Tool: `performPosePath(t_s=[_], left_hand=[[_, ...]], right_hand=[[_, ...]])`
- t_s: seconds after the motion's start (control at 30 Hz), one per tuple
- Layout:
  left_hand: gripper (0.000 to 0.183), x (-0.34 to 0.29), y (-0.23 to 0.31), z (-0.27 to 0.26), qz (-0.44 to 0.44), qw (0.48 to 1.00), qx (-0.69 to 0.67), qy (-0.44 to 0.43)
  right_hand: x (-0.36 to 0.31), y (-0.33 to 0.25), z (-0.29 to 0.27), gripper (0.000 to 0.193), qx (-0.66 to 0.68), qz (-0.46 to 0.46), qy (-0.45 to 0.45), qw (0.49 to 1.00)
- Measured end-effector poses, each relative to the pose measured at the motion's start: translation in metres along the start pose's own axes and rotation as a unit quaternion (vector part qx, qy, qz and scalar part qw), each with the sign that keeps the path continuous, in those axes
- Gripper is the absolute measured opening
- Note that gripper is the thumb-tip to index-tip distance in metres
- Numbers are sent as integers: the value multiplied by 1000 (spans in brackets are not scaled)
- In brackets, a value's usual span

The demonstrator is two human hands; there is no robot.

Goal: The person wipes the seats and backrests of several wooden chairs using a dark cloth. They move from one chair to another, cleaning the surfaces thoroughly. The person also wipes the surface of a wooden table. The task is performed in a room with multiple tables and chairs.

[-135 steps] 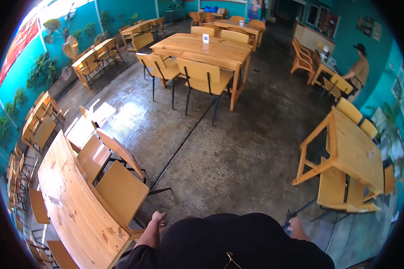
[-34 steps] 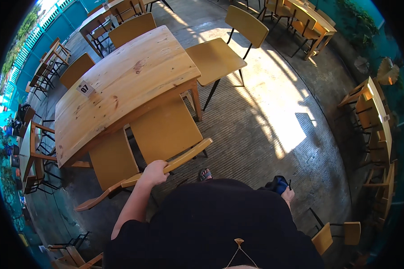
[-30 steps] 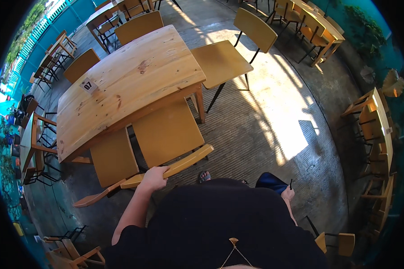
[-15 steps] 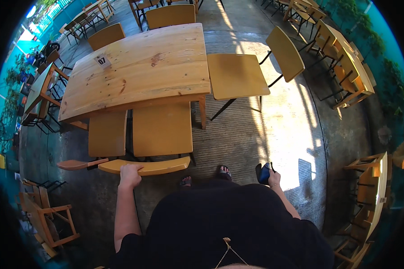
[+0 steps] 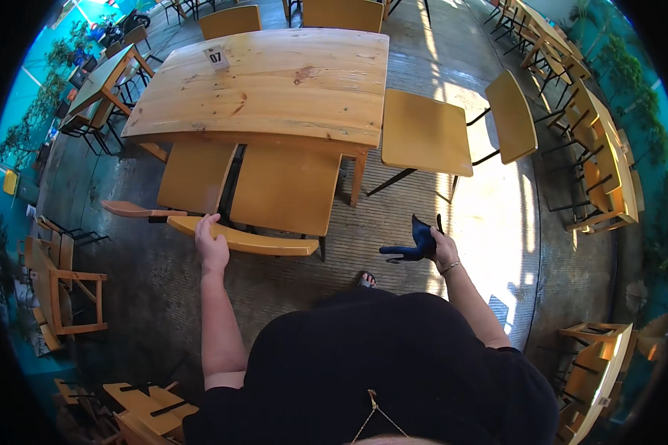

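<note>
Yellow chair back (image 5: 274,244) being touched at left, dark blue item (image 5: 423,239) being held at right

Nearest, the yellow chair back is being overlapped by the left hand (image 5: 212,248), its fingers being laid across the top; how tightly they are closed cannot be told. The yellow chair back is lying directly under that hand and extending to both sides, presumably being used as a handhold because it is facing the person. The dark blue item is being gripped in the right hand (image 5: 443,250), protruding leftward from the fingers and probably drooping because it is soft; its kind cannot be made out. Just beyond, two chair seats (image 5: 282,189) are being partly covered by the wooden table (image 5: 274,96), likely to save space. Farther, a small card (image 5: 216,57) is being displayed upon it, presumably for identification.
</note>
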State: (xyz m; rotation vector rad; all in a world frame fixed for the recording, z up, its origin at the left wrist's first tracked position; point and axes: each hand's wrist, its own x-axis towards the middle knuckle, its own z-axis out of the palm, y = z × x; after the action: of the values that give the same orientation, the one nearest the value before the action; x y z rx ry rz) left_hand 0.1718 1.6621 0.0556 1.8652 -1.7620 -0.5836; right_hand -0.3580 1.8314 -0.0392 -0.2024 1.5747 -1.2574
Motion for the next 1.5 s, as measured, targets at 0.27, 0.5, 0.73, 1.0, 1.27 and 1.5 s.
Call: performPosePath(t_s=[0.27,0.5,0.73,1.0,1.27,1.5], left_hand=[[88,21,2,54,-219,958,69,173],[92,30,33,54,-342,910,91,217],[93,30,23,64,-305,910,105,261],[85,25,28,59,-303,909,123,257],[81,47,43,54,-314,913,150,215],[85,47,48,57,-364,896,150,203]], right_hand=[[27,-78,97,35,-143,-55,-142,978],[32,-137,233,37,-363,-293,-391,793],[121,-45,280,40,-657,-235,-548,462],[240,55,351,66,-726,-304,-336,517],[295,125,367,68,-702,-437,-404,391],[369,84,468,62,-778,-283,-135,544]])
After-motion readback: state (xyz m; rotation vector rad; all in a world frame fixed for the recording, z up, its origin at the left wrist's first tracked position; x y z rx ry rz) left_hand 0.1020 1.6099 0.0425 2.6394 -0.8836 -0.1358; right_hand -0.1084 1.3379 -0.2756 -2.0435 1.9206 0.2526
